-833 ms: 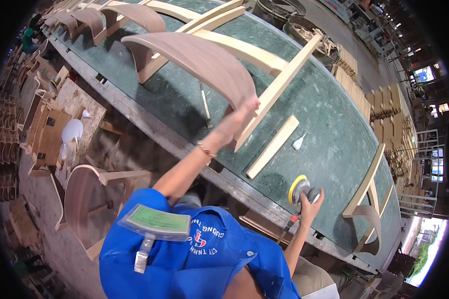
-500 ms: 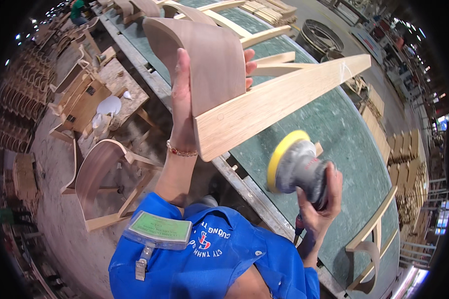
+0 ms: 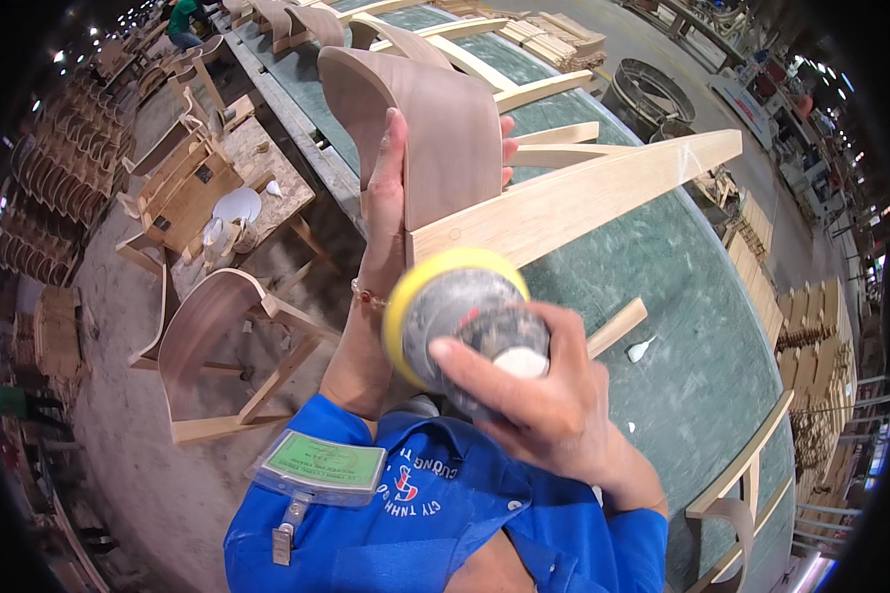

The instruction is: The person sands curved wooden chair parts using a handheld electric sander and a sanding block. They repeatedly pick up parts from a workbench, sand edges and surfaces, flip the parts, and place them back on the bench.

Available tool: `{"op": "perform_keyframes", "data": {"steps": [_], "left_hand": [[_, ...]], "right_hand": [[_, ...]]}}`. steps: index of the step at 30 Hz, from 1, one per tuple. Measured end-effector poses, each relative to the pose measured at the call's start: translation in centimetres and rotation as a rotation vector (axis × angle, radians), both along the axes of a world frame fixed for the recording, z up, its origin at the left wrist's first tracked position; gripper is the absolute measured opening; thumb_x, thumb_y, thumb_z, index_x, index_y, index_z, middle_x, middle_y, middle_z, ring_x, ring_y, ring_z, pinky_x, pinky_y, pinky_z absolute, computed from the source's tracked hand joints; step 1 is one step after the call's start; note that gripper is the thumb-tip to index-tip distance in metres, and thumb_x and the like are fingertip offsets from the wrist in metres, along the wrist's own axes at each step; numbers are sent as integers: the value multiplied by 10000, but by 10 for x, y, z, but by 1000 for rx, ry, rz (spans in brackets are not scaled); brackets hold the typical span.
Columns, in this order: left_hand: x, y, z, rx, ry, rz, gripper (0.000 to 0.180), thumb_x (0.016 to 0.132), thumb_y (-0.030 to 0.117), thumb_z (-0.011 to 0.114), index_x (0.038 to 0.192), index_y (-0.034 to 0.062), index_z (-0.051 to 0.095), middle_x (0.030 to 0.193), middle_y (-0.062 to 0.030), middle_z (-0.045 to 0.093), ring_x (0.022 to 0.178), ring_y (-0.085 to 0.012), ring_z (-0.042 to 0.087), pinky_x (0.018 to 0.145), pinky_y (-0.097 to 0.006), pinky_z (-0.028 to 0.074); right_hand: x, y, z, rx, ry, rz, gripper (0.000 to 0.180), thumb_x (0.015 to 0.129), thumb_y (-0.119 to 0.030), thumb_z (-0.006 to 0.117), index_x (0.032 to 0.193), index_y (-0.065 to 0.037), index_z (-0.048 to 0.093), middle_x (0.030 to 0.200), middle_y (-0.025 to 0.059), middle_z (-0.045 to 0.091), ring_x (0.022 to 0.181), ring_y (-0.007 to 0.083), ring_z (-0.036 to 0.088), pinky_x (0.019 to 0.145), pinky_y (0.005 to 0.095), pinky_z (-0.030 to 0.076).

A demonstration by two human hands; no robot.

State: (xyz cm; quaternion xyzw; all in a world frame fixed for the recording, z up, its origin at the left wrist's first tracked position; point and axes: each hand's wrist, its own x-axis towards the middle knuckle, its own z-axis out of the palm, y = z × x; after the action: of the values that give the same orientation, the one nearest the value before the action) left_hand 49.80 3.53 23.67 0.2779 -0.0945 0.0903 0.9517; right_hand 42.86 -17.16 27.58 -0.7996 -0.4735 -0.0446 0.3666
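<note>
My left hand grips a wooden chair frame by its curved, darker backrest, thumb on the near side and fingertips showing past the far edge. From the backrest's lower end a pale, tapering wooden leg stretches to the upper right. My right hand is wrapped round the body of a grey orbital sander with a yellow-edged pad. The sander is at the near end of the pale leg and hides part of it; I cannot tell whether the pad touches the wood.
A green-topped workbench runs beneath the frame, with more chair frames at its far end. Another chair frame stands on the floor at left, near a low wooden table. Stacked wooden parts line the right. A person in green is far off.
My right hand has swung the sander leftward from over the bench to the near end of the leg. The chair frame stays in my left hand, shifted slightly right and down in view.
</note>
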Motion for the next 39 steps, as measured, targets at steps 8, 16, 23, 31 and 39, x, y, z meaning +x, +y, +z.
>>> {"op": "perform_keyframes", "data": {"steps": [8, 16, 23, 31, 39], "left_hand": [[-3, -4, 4, -36, 29, -13, 767, 956, 611, 405, 1382, -27, 405, 1288, -246, 544, 1135, -290, 597, 939, -397, 530], [-5, -11, 1, 28, 6, 26, 746, 984, 587, 346, 1369, -48, 415, 1306, -254, 533, 1135, -289, 599, 938, -395, 533], [-13, -17, 1, 34, 38, 43, 761, 983, 594, 334, 1382, -51, 397, 1324, -251, 521, 1148, -285, 596, 935, -390, 534], [-12, -28, -8, -69, 32, -64, 779, 961, 600, 382, 1417, -31, 376, 1420, -258, 426, 1169, -311, 569, 937, -420, 526], [-13, 1, -8, -148, -52, -193, 799, 965, 551, 443, 1503, 12, 203, 1514, -282, 240, 1242, -380, 480, 989, -505, 471]], "right_hand": [[55, -27, -21, 226, -53, -349, 797, 583, 20, 792, 1302, -262, 596, 1136, 186, 498, 1012, 368, 579, 835, 417, 527], [18, -13, 2, 15, -73, -58, 800, 593, -47, 809, 1308, -328, 582, 1125, 181, 560, 1015, 386, 582, 730, 414, 580], [7, -20, -5, -31, -23, 21, 715, 656, -111, 793, 1297, -354, 588, 1124, 210, 536, 1011, 381, 589, 694, 407, 583], [8, -32, -16, 42, 36, 119, 712, 720, -101, 741, 1326, -415, 536, 1164, 301, 454, 912, 431, 642, 712, 419, 580], [174, -124, -55, 408, 73, -507, 668, 725, -196, 773, 1354, -263, 558, 1098, 141, 543, 974, 297, 588, 935, 377, 468]]}}
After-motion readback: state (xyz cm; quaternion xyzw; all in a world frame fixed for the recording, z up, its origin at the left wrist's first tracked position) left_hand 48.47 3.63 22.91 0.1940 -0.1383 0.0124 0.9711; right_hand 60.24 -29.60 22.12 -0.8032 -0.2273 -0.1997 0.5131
